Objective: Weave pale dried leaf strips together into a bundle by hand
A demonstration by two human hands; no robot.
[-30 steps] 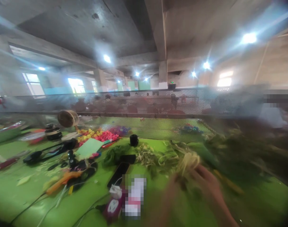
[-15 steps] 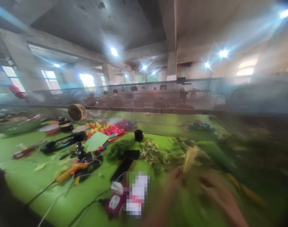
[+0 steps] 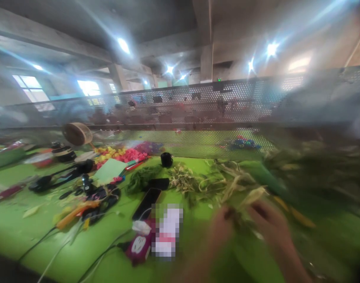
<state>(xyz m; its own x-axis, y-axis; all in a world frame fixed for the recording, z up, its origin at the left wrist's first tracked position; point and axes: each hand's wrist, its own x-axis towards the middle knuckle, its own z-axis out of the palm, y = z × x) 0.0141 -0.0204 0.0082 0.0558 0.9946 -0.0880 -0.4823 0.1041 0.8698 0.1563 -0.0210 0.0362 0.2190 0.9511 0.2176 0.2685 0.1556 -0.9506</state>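
My left hand (image 3: 221,226) and my right hand (image 3: 266,220) are close together at the right of the green table. Blurred but closed, both grip a bunch of limp, pale green-yellow leafy strips (image 3: 252,195). One broad pale strip rises from the fingers of my right hand; darker stems show between the two hands. Just beyond them lies a loose pile of similar pale strips (image 3: 182,177). Motion smears the fingertips, and the lower part of the bunch is hard to make out.
A phone (image 3: 146,203), a purple power strip (image 3: 140,243) and a pixelated white-and-red item (image 3: 168,232) lie left of my hands. An orange glue gun (image 3: 76,215), cables, a small fan (image 3: 77,133) and pink and yellow pieces (image 3: 132,155) spread further left. A perforated screen (image 3: 180,104) stands behind.
The view has turned right and tilted down slightly. My right hand has come closer to the left and now grips a pale strip that stood above my left hand.
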